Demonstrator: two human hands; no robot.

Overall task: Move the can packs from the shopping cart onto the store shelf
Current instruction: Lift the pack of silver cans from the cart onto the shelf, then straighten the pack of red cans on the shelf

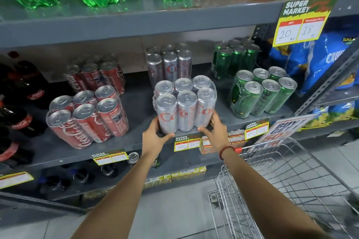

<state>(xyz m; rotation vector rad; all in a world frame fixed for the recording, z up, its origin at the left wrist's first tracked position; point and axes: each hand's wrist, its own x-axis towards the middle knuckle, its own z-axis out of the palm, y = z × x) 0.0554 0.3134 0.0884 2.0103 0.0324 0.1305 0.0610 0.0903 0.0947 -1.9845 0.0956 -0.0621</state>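
I have both hands on the silver six-pack of cans (185, 104), which sits at the front edge of the grey store shelf (139, 103). My left hand (155, 137) grips its lower left corner and my right hand (214, 132) its lower right. Red can packs (87, 118) stand to the left, green can packs (262, 93) to the right. The wire shopping cart (281, 180) is at lower right.

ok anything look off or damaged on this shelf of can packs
Yes: the front green can pack, right of the silver can pack gripped by the left hand and right hand, has its plastic wrap crumpled and seemingly torn on its left side. The front red can pack sits angled to the shelf edge.
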